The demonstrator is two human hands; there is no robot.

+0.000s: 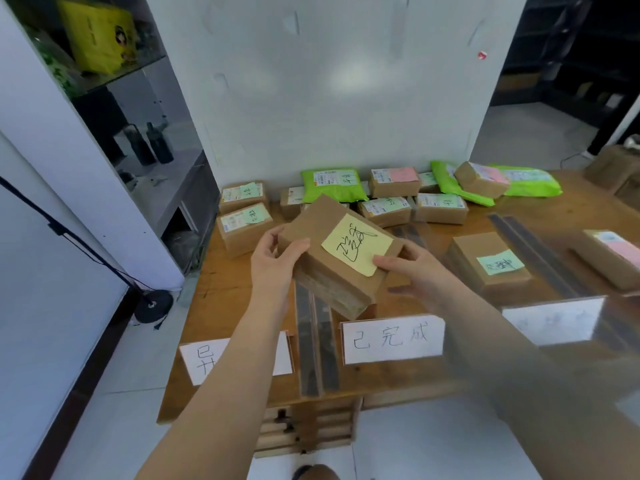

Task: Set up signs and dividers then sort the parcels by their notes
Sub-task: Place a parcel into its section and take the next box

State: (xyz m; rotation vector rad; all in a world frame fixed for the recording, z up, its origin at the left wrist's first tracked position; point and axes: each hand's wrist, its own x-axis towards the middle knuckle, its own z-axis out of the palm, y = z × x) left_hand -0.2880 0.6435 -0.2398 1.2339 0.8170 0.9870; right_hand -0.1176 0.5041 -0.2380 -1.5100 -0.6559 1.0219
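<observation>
Brown kraft-paper parcel with yellow sticky note (341, 258) held tilted above wooden counter (225, 292), over white "已完成" sign (393, 338). Left hand (273, 261), right hand (420, 271): fingers curled round opposite ends. Judged light, stiff, boxy; grip by ends, note kept visible.

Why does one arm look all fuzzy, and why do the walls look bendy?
In the head view, the arm behind the right hand is smeared, probably by motion, as is the sign nearest it; the held parcel, its yellow note and the left hand look sharp. The wide-angle lens bends the shelf and table edges, and a soft glare sits on the white board.
</observation>
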